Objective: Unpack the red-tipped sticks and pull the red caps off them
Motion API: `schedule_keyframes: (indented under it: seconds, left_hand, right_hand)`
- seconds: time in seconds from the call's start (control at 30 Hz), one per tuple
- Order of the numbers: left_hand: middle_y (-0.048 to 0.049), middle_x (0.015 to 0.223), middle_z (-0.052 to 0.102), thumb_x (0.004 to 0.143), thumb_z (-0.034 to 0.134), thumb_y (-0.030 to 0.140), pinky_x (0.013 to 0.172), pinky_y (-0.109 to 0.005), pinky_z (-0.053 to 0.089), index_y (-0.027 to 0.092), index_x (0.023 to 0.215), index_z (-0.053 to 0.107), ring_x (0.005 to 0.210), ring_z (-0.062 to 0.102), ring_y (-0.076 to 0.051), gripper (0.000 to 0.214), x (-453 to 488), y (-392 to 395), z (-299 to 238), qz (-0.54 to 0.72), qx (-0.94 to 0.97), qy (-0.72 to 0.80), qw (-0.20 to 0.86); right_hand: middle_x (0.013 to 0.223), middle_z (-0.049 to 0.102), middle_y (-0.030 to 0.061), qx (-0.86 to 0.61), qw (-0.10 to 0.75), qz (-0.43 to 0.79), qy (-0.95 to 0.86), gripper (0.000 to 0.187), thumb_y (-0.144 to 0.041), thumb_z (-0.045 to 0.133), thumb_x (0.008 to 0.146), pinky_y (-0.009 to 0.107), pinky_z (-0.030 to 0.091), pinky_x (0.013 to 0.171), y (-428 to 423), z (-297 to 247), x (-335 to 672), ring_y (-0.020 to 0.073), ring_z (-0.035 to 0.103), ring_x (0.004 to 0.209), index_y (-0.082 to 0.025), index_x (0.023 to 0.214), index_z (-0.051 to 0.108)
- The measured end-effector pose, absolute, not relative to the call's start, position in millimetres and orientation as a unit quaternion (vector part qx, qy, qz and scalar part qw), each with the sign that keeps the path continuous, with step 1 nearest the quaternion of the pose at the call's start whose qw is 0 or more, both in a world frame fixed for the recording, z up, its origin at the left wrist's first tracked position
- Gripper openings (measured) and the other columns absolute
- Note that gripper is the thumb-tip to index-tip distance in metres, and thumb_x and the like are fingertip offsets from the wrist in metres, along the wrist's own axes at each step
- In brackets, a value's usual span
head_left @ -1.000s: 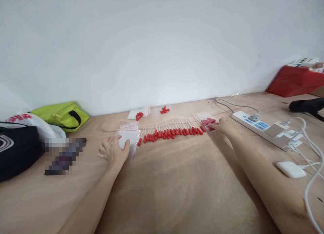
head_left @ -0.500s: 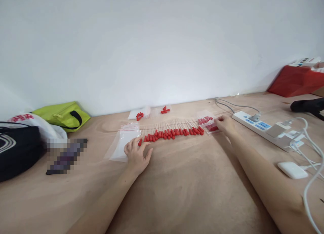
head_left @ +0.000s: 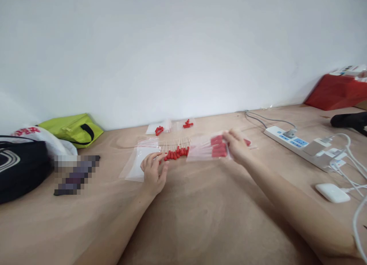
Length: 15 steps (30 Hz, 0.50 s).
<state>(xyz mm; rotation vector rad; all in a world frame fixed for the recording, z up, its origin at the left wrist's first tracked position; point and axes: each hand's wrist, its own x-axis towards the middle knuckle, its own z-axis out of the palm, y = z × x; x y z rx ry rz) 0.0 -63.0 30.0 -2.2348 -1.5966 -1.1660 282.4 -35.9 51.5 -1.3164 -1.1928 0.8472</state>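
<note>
My right hand (head_left: 237, 147) pinches the right end of a clear plastic bag (head_left: 197, 154), lifted over the right part of the row. Several red-tipped sticks (head_left: 219, 148) show through it, slightly smeared by motion. My left hand (head_left: 155, 169) lies palm down at the row's left end, fingers spread, its fingertips by the nearest red tip. Between the hands runs a row of pale thin sticks with red tips (head_left: 176, 153), tips toward me; the bag hides the rest. Under my left fingers lie flat clear zip bags (head_left: 136, 165) with a red line near the top.
Two small groups of red pieces (head_left: 159, 130) lie on bags near the wall. Another red item (head_left: 247, 142) shows behind my right hand. Rightward are a power strip (head_left: 286, 141) with cables and a white charger (head_left: 332, 192). Leftward sit a green bag (head_left: 71, 129) and a black bag (head_left: 23, 169).
My right hand has moved left, bringing up a bag of red-tipped sticks that now covers the row's right part. My left hand has stayed nearly in place, its thumb closer to the fingers.
</note>
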Motion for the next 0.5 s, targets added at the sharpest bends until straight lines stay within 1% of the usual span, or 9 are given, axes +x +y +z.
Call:
schedule_keyframes:
  seconds: [0.07,0.13,0.23,0.3,0.37,0.43,0.5]
  left_hand:
    - [-0.0085,0.098,0.057,0.084,0.032,0.033,0.091,-0.037,0.033,0.019,0.094,0.056,0.101,0.048,-0.021,0.029,0.1,-64.2,33.8,-0.417,-0.741,-0.524,0.054]
    - [-0.0079,0.097,0.058,0.085,0.031,0.032,0.092,-0.036,0.035,0.018,0.093,0.055,0.102,0.049,-0.020,0.029,2.4,-67.2,36.2,-0.422,-0.755,-0.502,0.023]
    - [-0.0073,0.103,0.057,0.085,0.036,0.030,0.096,-0.036,0.035,0.019,0.095,0.056,0.109,0.046,-0.019,0.025,11.0,-75.2,36.6,-0.370,-0.826,-0.424,-0.043]
    - [-0.0074,0.115,0.052,0.084,0.041,0.030,0.099,-0.037,0.033,0.020,0.102,0.054,0.117,0.040,-0.019,0.025,19.0,-81.4,34.6,-0.297,-0.882,-0.353,-0.094]
    - [-0.0078,0.127,0.044,0.083,0.043,0.031,0.101,-0.038,0.032,0.021,0.114,0.049,0.124,0.033,-0.020,0.032,26.7,-86.6,31.2,-0.224,-0.916,-0.301,-0.141]
    - [-0.0086,0.134,0.037,0.084,0.043,0.031,0.102,-0.039,0.032,0.022,0.121,0.043,0.126,0.030,-0.021,0.039,32.1,-89.8,27.3,-0.184,-0.923,-0.291,-0.172]
    - [-0.0094,0.136,0.034,0.084,0.043,0.032,0.101,-0.038,0.033,0.022,0.124,0.041,0.125,0.032,-0.021,0.041,34.5,-91.1,23.9,-0.176,-0.914,-0.312,-0.189]
  right_hand:
    - [0.061,0.053,-0.0038,-0.493,0.522,0.499,-0.485,0.031,-0.053,0.047,0.072,0.026,0.043,0.052,-49.3,41.3,256.6,0.0133,0.054,0.055,-0.023,0.073,0.039]
    - [0.056,0.049,-0.0056,-0.463,0.488,0.571,-0.471,0.033,-0.052,0.052,0.069,0.024,0.042,0.051,-58.7,29.6,237.7,0.0112,0.050,0.050,-0.022,0.069,0.039]
    - [0.054,0.048,-0.0073,-0.447,0.468,0.617,-0.449,0.036,-0.053,0.056,0.067,0.023,0.041,0.050,-64.6,14.4,223.8,0.0093,0.048,0.048,-0.021,0.068,0.039]
    - [0.055,0.050,-0.0078,-0.443,0.467,0.625,-0.442,0.036,-0.051,0.059,0.065,0.022,0.041,0.049,-65.7,8.5,222.0,0.0086,0.049,0.049,-0.021,0.068,0.040]
    - [0.057,0.053,-0.0071,-0.441,0.451,0.639,-0.441,0.034,-0.047,0.063,0.063,0.023,0.043,0.050,-67.3,6.9,224.1,0.0093,0.052,0.050,-0.020,0.072,0.044]
    - [0.062,0.059,-0.0048,-0.432,0.415,0.670,-0.437,0.032,-0.039,0.066,0.063,0.026,0.047,0.053,-70.5,8.7,228.9,0.0113,0.057,0.054,-0.019,0.079,0.048]
    - [0.069,0.063,-0.0012,-0.418,0.382,0.705,-0.428,0.031,-0.032,0.067,0.063,0.029,0.050,0.060,-74.5,11.7,235.7,0.0131,0.061,0.059,-0.018,0.086,0.051]
